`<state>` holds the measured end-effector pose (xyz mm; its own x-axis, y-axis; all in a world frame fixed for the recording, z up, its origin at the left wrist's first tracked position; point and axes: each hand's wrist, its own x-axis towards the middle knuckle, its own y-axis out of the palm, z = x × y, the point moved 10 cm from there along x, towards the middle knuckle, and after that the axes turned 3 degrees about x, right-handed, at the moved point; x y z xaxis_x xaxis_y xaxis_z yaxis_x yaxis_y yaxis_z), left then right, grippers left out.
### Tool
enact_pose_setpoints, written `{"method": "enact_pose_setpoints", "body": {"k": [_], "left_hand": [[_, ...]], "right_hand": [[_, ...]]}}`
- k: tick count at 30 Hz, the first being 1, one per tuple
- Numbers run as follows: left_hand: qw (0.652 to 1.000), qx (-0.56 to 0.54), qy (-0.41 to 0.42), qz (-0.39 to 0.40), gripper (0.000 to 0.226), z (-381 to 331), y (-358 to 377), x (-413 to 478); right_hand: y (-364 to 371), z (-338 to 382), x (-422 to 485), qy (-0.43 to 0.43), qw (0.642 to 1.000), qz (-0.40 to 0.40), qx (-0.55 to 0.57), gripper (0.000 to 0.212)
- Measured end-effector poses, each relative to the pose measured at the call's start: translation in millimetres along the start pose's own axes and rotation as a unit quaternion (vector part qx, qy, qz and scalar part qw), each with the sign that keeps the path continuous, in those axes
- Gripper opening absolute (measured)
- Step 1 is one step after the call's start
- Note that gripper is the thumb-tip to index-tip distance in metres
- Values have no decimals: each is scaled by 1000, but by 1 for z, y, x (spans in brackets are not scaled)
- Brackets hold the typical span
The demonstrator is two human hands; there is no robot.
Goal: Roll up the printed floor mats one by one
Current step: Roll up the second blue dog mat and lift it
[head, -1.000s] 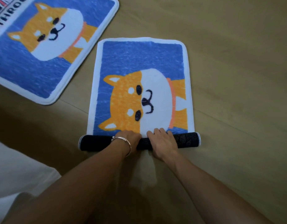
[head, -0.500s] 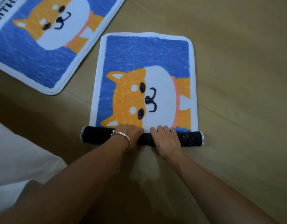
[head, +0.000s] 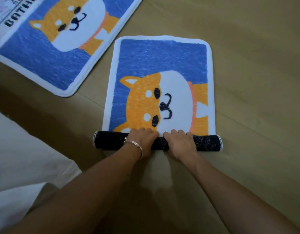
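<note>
Head view. A blue plush floor mat [head: 161,65], white-bordered and printed with an orange-and-white dog, is lying on the tan wooden floor [head: 255,73] directly in front of the person. Its near end is sitting in a tight dark roll [head: 108,140] with the dotted anti-slip backing facing out, and most of the printed face is lying flat beyond it. The left hand [head: 142,141] and right hand [head: 181,143] are both gripping the roll near its middle, side by side and almost touching. The fingers [head: 177,132] are curling over the top of the roll, tips reaching the flat pile, with nothing else held. A thin metal bracelet [head: 134,146] is sitting on the left wrist. A second, larger blue dog-print mat [head: 44,61] is lying flat at upper left, apart from the first. Judgement: this mat is in the early part of its rolling. Risks: both hands are crowding the centre, so the roll's outer ends are getting no pressure and could lag or loosen into a cone. A harder push from one hand would be steering the roll off square. The grippy backing could be dragging the flat part along the floor instead of winding it. Releasing early would be letting the springy pile unwind.
</note>
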<state>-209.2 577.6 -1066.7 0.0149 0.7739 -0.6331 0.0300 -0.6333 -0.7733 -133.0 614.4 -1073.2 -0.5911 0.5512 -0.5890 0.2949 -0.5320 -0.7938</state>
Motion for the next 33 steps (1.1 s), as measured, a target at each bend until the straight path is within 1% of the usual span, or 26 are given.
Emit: {"method": "enact_pose_setpoints", "body": {"k": [2,3,5,8,9,10,12,15,17,18,20,22,23,25,27,28,29,31,33], "left_hand": [[998,33,5,-55,37,-5,0,-6],[998,29,-1,-53,34,-5,1,-5],[1000,0,-14,-6,27,0,3,3],[996,-13,13,89,29,-1,4,19],[994,-14,25,106,31,-2,4,21],[993,-17,33,109,32,-3,3,21],[996,-21,41,76,36,-3,-2,17],[998,36,49,-31,49,-7,-10,6],[996,63,37,-55,48,-9,-9,2],[997,60,21,-45,44,-8,-6,2],[999,46,-5,-9,38,-7,-3,8],[999,25,-10,27,39,-6,-4,17],[999,14,-11,44,41,-5,-6,20],[999,-1,-24,46,49,-2,-8,18],[999,5,-35,-5,57,-1,-12,11],[999,16,-38,-32,56,-2,-11,7],[998,23,-39,-45,52,-2,-9,5],[999,9,-41,-21,43,1,-6,10],[999,-27,-23,40,38,3,-4,24]], "right_hand": [[1,2,7,-5,998,64,9,15],[1,3,9,-9,997,76,8,15],[-4,6,6,-16,999,45,2,19],[-13,10,-9,-29,998,-56,-3,29],[-15,10,-12,-41,997,-71,-3,31],[-15,8,-12,-48,996,-70,1,32],[-12,3,-5,-47,998,-31,13,31],[-5,-1,9,-35,997,57,25,32],[-6,1,11,-32,997,67,30,31],[-8,2,9,-31,998,49,24,30],[-11,5,0,-25,1000,-15,-2,35],[-11,10,-10,-25,996,-77,-39,41],[-12,10,-11,-19,995,-88,-48,40],[-12,4,-3,-2,997,-70,-38,38],[-10,-2,9,6,1000,-14,-10,38],[-9,-2,12,4,1000,9,1,39],[-9,-1,14,2,1000,11,3,39],[-16,1,10,7,999,-44,-18,39],[-23,3,0,15,993,-110,-43,39]]}}
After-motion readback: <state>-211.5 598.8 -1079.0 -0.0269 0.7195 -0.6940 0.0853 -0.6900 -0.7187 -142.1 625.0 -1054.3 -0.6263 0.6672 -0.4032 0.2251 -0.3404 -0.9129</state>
